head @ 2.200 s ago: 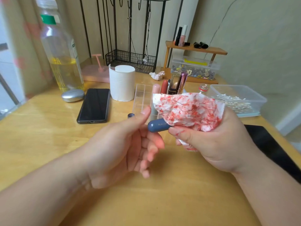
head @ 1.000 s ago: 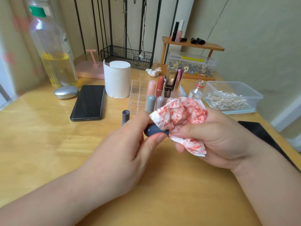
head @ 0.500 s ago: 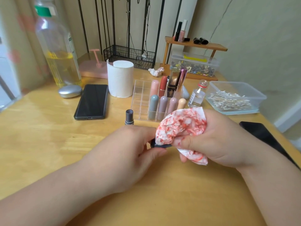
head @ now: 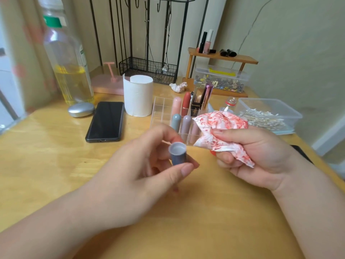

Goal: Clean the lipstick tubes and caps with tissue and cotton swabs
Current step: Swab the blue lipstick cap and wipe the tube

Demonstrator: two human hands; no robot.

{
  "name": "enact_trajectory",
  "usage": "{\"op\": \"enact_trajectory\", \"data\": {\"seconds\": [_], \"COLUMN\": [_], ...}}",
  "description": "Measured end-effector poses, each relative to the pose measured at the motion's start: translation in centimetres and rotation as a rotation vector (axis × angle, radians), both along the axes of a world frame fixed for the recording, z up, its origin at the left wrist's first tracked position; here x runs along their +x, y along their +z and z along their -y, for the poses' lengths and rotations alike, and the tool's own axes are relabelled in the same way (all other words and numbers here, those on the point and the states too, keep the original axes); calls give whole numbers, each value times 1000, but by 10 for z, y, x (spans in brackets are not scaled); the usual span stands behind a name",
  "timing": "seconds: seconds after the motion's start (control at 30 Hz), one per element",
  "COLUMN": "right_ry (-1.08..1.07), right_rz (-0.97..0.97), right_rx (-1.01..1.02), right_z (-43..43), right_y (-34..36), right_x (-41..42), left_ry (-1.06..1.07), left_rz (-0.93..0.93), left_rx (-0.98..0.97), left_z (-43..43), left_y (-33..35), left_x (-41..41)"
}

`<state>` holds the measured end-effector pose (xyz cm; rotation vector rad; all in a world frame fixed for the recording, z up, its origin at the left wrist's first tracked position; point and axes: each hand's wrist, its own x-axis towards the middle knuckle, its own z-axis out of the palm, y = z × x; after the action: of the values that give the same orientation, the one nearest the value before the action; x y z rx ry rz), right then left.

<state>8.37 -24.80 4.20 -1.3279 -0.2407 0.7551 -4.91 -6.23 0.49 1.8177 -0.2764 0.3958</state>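
My left hand (head: 134,176) pinches a blue-grey lipstick cap (head: 178,154) between thumb and fingers, its open end turned up toward the camera. Just to the right and apart from the cap, my right hand (head: 257,156) grips a crumpled tissue (head: 222,128) blotched with red lipstick. Behind my hands stands a clear acrylic organiser (head: 160,113) holding several lipstick tubes (head: 185,104). A clear box of cotton swabs (head: 270,113) sits at the right.
A white tissue roll (head: 138,96), a black phone (head: 105,121), a silver oval case (head: 81,109) and a large oil bottle (head: 69,58) stand at the back left. A small glass bottle (head: 230,102), a wooden shelf (head: 222,57) and a wadded tissue (head: 178,86) are further back.
My hands have come apart. The tissue has come off the cap and moved right. My left hand has turned the cap so its open end faces up.
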Motion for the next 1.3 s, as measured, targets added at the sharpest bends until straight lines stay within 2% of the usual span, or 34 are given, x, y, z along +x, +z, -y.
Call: {"op": "enact_trajectory", "data": {"seconds": [0.03,0.1,0.23,0.3,0.4,0.53,0.63,1.0,1.3], "right_ry": [3,15,-13,-27,-40,-38,-39,-22,-19], "right_rz": [9,16,51,80,108,133,134,158,159], "right_rx": [16,37,-5,-31,-43,-42,-21,-7,-8], "right_z": [0,0,0,-2,-3,-6,-7,-8,-8], "right_y": [0,0,0,-1,-3,-4,-5,-11,-13], "right_x": [-1,-3,-4,-6,-8,-11,-13,-11,-10], "left_ry": [-2,77,434,648,848,724,597,574,536], "left_rz": [35,168,347,315,63,-314,-445,-457,-541], "left_rx": [-68,-70,-75,-41,174,431,556,569,664], "left_z": [0,-3,-31,-50,-66,-69,-70,-70,-68], "left_y": [2,7,22,25,18,-4,-12,-13,-9], "left_x": [0,2,11,16,27,38,40,42,38]}}
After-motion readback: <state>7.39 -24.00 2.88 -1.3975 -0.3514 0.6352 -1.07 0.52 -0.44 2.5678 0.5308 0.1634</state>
